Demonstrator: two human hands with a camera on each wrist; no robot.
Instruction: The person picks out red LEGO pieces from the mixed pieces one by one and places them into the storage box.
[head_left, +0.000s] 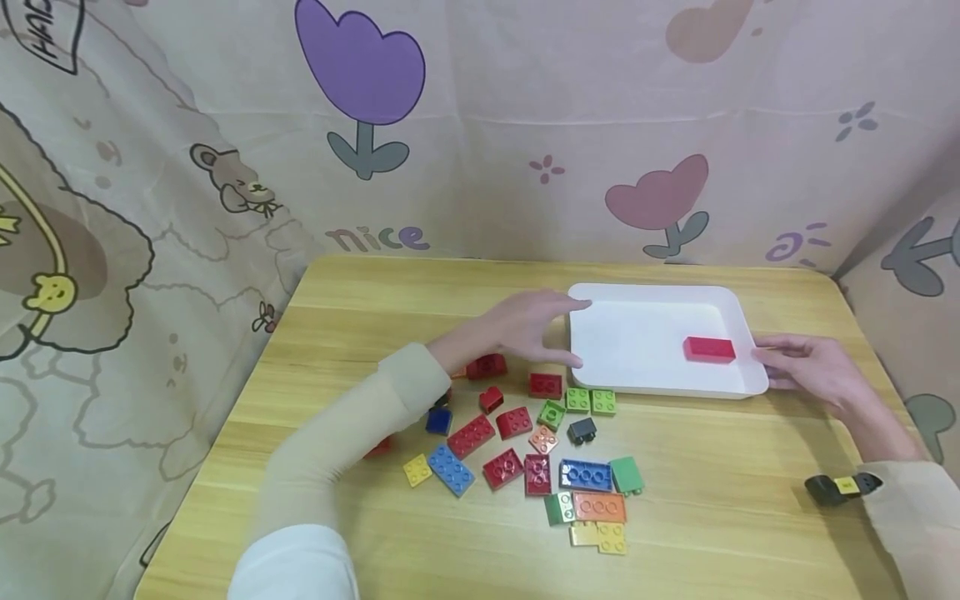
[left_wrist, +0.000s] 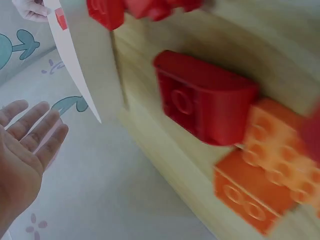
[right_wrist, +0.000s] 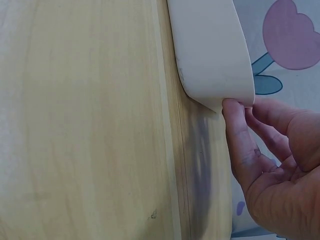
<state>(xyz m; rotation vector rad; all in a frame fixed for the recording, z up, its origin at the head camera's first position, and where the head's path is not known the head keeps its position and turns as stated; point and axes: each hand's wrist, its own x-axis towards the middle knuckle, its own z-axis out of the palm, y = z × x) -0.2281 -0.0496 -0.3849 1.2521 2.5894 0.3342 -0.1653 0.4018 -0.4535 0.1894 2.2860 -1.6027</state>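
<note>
A shallow white tray [head_left: 637, 382] lies toward the back right of the wooden table, with one red block [head_left: 709, 350] inside near its right end. My right hand [head_left: 813, 371] is at the tray's right end, thumb and fingers pinching the rim. In the right wrist view, the fingertips [right_wrist: 232, 106] meet the tray's corner [right_wrist: 215, 75]. My left hand [head_left: 528, 325] is at the other end, thumb and fingers spread apart around the left edge. Its fingers [left_wrist: 42, 132] look extended and hold nothing in the left wrist view.
Many toy building blocks lie scattered in front of the tray: red [head_left: 471, 436], blue [head_left: 586, 475], green [head_left: 626, 475], orange [head_left: 599, 507] and yellow [head_left: 417, 470]. Under the left forearm, some are partly hidden. A patterned cloth [head_left: 487, 192] hangs behind the table.
</note>
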